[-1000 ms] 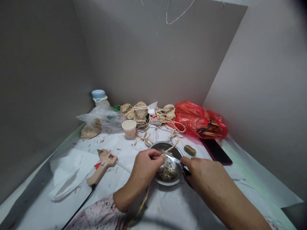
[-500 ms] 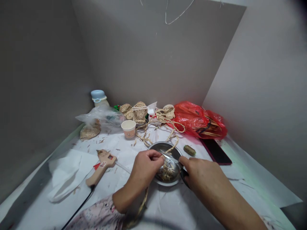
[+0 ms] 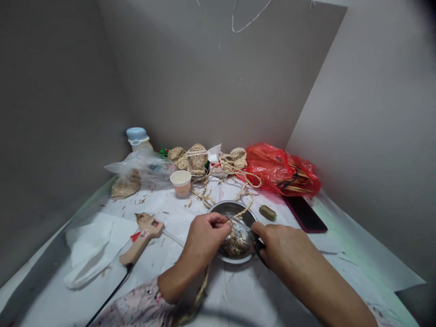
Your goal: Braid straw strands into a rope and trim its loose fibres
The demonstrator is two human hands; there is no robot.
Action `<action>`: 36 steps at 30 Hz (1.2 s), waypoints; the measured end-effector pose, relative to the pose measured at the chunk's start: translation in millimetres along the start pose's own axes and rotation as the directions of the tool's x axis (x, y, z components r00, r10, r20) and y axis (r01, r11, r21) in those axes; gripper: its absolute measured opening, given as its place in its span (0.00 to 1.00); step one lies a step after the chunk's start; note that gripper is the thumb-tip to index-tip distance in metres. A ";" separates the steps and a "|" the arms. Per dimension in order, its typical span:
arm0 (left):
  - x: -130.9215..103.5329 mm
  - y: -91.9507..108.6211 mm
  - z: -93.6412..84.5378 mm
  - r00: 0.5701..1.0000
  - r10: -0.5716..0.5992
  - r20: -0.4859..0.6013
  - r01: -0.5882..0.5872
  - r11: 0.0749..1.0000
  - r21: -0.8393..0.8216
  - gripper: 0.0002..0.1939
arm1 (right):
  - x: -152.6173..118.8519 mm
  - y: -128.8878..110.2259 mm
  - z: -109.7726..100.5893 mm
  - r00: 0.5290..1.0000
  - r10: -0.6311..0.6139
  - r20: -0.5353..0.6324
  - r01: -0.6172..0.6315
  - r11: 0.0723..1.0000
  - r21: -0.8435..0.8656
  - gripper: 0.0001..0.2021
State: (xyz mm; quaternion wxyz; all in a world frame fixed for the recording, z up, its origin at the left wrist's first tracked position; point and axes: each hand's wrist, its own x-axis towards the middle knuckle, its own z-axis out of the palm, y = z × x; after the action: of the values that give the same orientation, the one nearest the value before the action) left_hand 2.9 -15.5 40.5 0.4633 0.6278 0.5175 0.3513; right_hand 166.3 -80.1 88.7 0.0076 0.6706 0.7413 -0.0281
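Observation:
My left hand (image 3: pixel 210 234) is closed on a braided straw rope (image 3: pixel 245 209) at the near left side of a metal bowl (image 3: pixel 214 208). One stretch of the rope runs off beyond the bowl, and another hangs below my left wrist. My right hand (image 3: pixel 277 243) grips black-handled scissors (image 3: pixel 241 223), whose blades lie over the bowl at the rope beside my left fingertips. Whether the blades are parted I cannot tell. Straw trimmings (image 3: pixel 236 245) lie in the bowl.
A glue gun (image 3: pixel 145 238) with a cord and white paper (image 3: pixel 91 245) lie left. Behind stand a paper cup (image 3: pixel 181 182), woven straw pieces (image 3: pixel 197 161) and a blue-capped bottle (image 3: pixel 136 138). Right are a red plastic bag (image 3: pixel 269 165), a phone (image 3: pixel 304 214) and a small greenish roll (image 3: pixel 267 212).
The whole view has shifted slightly, so things sit a little further left. Both hands keep nearly the same pose at the bowl, with the scissors still at the rope.

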 end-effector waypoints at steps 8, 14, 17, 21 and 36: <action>1.7 1.2 0.7 1.000 -0.012 -0.021 0.010 0.998 -0.063 0.12 | -5.9 7.9 -6.2 0.997 0.055 -0.046 -0.056 0.998 -0.041 0.11; 1.2 2.4 -2.5 0.999 -0.021 -0.028 0.019 0.995 -0.094 0.14 | -15.0 12.8 -20.6 0.990 0.121 -0.076 -0.130 0.983 -0.131 0.15; 1.5 1.6 -2.3 1.000 -0.010 -0.019 0.008 0.995 -0.096 0.14 | -14.1 10.0 -22.2 0.992 0.124 -0.029 -0.127 0.982 -0.139 0.14; 1.4 1.2 -0.8 1.000 0.004 0.003 -0.004 0.996 -0.087 0.15 | -10.1 5.9 -18.8 0.991 0.137 0.003 -0.135 0.977 -0.166 0.11; 1.9 1.1 -0.5 1.000 0.013 -0.009 -0.013 0.998 -0.068 0.13 | -5.6 6.9 -11.1 0.991 0.133 0.021 -0.128 0.978 -0.162 0.08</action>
State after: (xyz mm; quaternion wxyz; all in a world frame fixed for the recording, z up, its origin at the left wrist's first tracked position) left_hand 3.2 -13.6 41.6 0.4801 0.6134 0.5030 0.3745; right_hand 174.0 -84.4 99.8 0.0753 0.7145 0.6953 0.0215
